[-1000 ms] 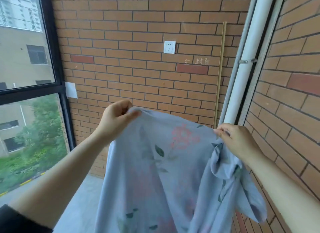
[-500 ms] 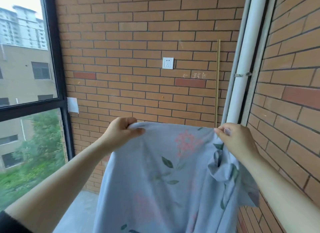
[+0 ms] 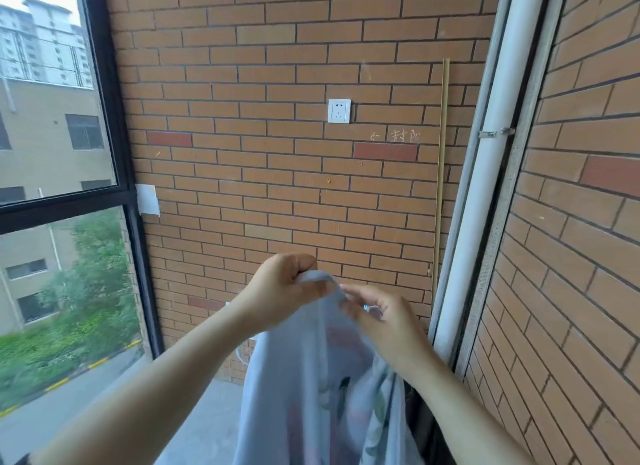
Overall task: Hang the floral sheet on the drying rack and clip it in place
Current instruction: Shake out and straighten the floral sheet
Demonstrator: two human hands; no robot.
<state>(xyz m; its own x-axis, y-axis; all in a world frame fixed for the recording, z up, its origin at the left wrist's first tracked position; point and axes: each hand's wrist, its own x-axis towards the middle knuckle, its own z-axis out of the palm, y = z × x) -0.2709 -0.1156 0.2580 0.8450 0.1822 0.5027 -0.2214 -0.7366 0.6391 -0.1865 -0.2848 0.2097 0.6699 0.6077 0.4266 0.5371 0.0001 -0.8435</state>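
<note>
Two brick walls (image 3: 277,66) meet at a white pipe (image 3: 491,187); fingers of the left hand (image 3: 277,291) and right hand (image 3: 384,322) pinch the floral sheet (image 3: 311,378).

A brick wall (image 3: 277,66) carries a white socket (image 3: 339,111) with chalk marks just right of it; a white pipe (image 3: 491,153) runs up the corner, a black-framed window (image 3: 114,153) at left
</note>
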